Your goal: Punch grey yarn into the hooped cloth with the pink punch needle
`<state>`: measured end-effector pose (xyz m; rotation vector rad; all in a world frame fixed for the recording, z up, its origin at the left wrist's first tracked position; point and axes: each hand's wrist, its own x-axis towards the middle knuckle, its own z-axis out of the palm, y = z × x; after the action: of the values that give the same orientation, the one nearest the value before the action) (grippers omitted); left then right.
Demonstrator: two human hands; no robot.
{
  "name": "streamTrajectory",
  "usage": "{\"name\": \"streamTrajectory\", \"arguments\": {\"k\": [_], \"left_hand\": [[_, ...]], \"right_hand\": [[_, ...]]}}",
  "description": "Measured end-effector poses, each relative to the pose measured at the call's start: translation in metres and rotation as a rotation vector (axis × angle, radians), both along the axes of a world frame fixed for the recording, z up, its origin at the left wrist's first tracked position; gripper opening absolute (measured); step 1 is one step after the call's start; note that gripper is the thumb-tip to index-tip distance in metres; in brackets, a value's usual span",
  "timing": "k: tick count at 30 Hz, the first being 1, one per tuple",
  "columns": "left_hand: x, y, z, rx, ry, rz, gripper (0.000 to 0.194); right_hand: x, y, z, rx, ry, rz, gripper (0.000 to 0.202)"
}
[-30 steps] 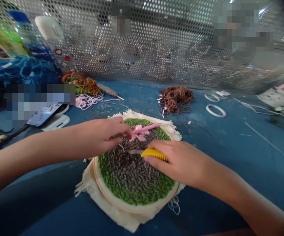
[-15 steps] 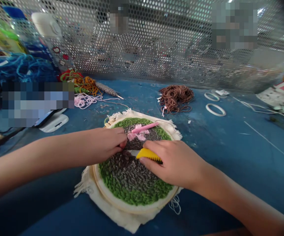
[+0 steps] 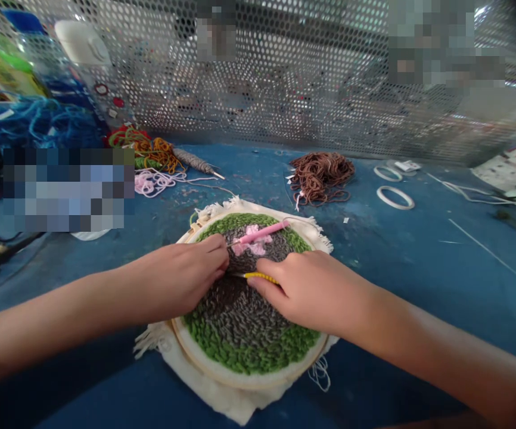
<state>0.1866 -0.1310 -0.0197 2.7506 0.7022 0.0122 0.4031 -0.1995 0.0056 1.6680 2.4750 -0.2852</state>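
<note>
A round hoop [image 3: 222, 378] holds white cloth worked with green and grey-brown yarn loops [image 3: 249, 316]. My right hand [image 3: 311, 286] grips a small yellow-handled cutter [image 3: 261, 276] over the middle of the loops, its thin tip pointing left. Just left of that tip, my left hand [image 3: 195, 271] is closed with fingers pinched at the loops; what they hold is hidden. A pink pen-like tool [image 3: 264, 231] lies across a pink yarn patch [image 3: 252, 247] above both hands.
Brown yarn [image 3: 323, 176] lies behind the hoop, with white rings [image 3: 395, 198] to its right. Orange yarn [image 3: 159, 156], a grey yarn spindle [image 3: 195, 162], blue yarn [image 3: 34, 122] and bottles [image 3: 81, 44] stand back left. A perforated metal panel [image 3: 249, 89] closes off the back.
My right hand has turned the yellow cutter edge-on and shifted it slightly left and up. My left hand has tilted and its wrist has dropped a little.
</note>
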Motion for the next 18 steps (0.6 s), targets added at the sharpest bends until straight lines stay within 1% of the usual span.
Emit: {"name": "streamTrajectory", "arguments": {"k": [2,4,5,8,11,14,18], "left_hand": [[0.002,-0.002,-0.002,-0.095,0.014,0.063,0.028],[0.003,0.000,-0.001,-0.210,0.000,0.143,0.024],[0.003,0.002,0.000,-0.265,-0.010,0.164,0.022],[0.003,0.015,0.005,-0.411,0.010,0.176,0.018],[0.007,0.028,0.010,-0.506,0.080,0.150,0.022],[0.011,0.033,0.016,-0.526,0.131,0.109,0.023],[0.014,0.029,0.025,-0.469,0.195,0.080,0.019]], "right_hand": [[-0.001,0.004,0.002,-0.025,0.005,0.007,0.041],[-0.003,0.007,0.005,-0.056,-0.005,0.007,0.043],[-0.005,0.008,0.006,-0.068,-0.013,0.009,0.044],[-0.009,0.010,0.010,-0.073,-0.042,0.021,0.044],[-0.012,0.009,0.012,-0.063,-0.060,0.022,0.043],[-0.013,0.006,0.013,-0.034,-0.064,0.017,0.043],[-0.022,-0.006,0.008,0.028,-0.097,0.005,0.039]]}}
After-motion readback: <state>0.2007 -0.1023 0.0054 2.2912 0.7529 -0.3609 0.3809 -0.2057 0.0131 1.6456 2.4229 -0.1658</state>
